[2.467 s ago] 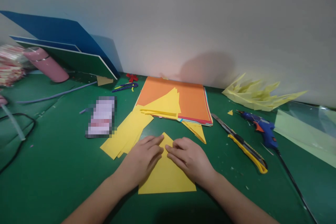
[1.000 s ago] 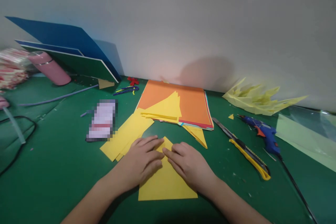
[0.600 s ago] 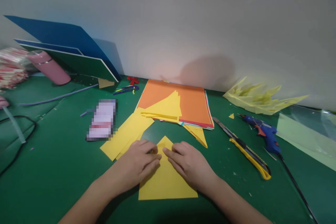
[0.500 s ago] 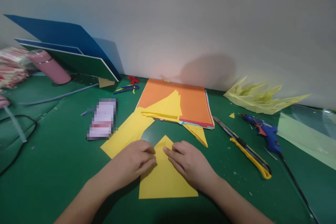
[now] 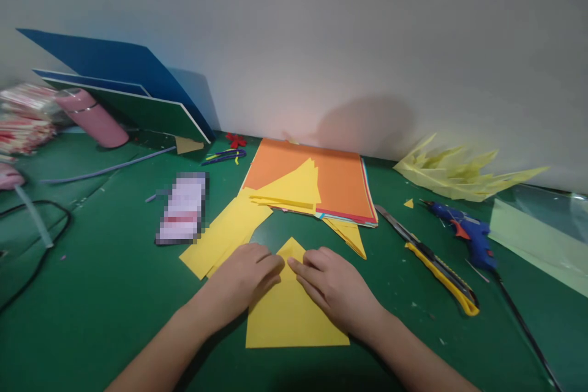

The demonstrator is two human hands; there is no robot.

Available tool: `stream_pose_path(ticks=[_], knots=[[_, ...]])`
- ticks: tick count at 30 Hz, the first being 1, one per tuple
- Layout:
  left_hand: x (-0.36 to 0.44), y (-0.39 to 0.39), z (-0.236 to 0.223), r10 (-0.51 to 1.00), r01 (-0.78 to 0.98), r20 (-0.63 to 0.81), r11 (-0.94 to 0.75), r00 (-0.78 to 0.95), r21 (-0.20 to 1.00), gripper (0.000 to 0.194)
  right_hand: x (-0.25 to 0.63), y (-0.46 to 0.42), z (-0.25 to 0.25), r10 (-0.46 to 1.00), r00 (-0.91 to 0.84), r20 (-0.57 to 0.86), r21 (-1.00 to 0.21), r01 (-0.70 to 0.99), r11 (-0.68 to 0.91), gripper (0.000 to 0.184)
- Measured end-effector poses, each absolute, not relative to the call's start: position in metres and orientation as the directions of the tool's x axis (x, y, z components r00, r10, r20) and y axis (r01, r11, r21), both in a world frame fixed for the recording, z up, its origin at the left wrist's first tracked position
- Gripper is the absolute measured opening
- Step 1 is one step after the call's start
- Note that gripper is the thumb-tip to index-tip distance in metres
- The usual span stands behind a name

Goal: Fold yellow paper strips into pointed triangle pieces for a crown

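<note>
Both hands flat on a yellow folded paper triangle (image 5: 289, 312), near edge of the green tabletop (image 5: 101, 294). Left hand (image 5: 241, 278) covers the triangle's left slope, fingers loosely curled, pressing down, not gripping. Right hand (image 5: 337, 288) lies on the right slope, fingers stretched toward the apex, also pressing, nothing grasped. Fingertips of the two hands almost meet just below the apex.

Just left of the triangle: loose yellow sheets (image 5: 225, 233). Behind: orange paper stack (image 5: 340, 180) with a yellow piece (image 5: 294, 187) on top. Right: yellow utility knife (image 5: 436, 263), then blue glue gun (image 5: 468, 233). Pale yellow cut scraps (image 5: 459, 171) by the wall.
</note>
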State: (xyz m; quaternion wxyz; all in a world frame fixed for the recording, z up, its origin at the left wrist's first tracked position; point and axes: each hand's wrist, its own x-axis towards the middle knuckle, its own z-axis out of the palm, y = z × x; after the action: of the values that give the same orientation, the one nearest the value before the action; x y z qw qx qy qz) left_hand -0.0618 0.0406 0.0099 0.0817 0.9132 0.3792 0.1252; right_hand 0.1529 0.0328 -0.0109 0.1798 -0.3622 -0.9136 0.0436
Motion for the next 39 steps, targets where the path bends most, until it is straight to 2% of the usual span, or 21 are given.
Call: stream_pose_path(ticks=[3,8,12,19,24,30,39], knots=[[-0.06,0.04,0.002,0.716,0.675,0.182,-0.697,0.674,0.243,0.018,0.152,0.033,-0.01,0.685,-0.67,0.285,-0.217,0.651,0.727,0.028],[-0.058,0.039,-0.004,0.726,0.709,0.166,-0.688,0.668,0.153,0.027,0.152,0.033,-0.01,0.688,-0.671,0.275,-0.224,0.651,0.725,0.029],[-0.047,0.039,-0.002,0.779,0.759,0.134,-0.627,0.613,0.173,0.028,0.152,0.033,-0.01,0.687,-0.67,0.281,-0.22,0.652,0.726,0.028],[-0.039,0.044,0.003,0.821,0.789,0.083,-0.567,0.565,0.236,0.043,0.151,0.033,-0.009,0.69,-0.672,0.268,-0.212,0.658,0.723,0.026],[-0.042,0.045,0.003,0.829,0.784,0.129,-0.558,0.545,0.272,0.033,0.152,0.034,-0.008,0.688,-0.674,0.269,-0.214,0.655,0.725,0.027],[-0.047,0.042,0.002,0.809,0.792,0.171,-0.587,0.563,0.168,0.03,0.152,0.034,-0.008,0.7,-0.674,0.235,-0.229,0.662,0.714,0.028],[-0.059,0.037,0.009,0.78,0.774,0.195,-0.621,0.595,0.12,0.026,0.152,0.034,-0.011,0.703,-0.664,0.255,-0.227,0.666,0.711,0.029]])
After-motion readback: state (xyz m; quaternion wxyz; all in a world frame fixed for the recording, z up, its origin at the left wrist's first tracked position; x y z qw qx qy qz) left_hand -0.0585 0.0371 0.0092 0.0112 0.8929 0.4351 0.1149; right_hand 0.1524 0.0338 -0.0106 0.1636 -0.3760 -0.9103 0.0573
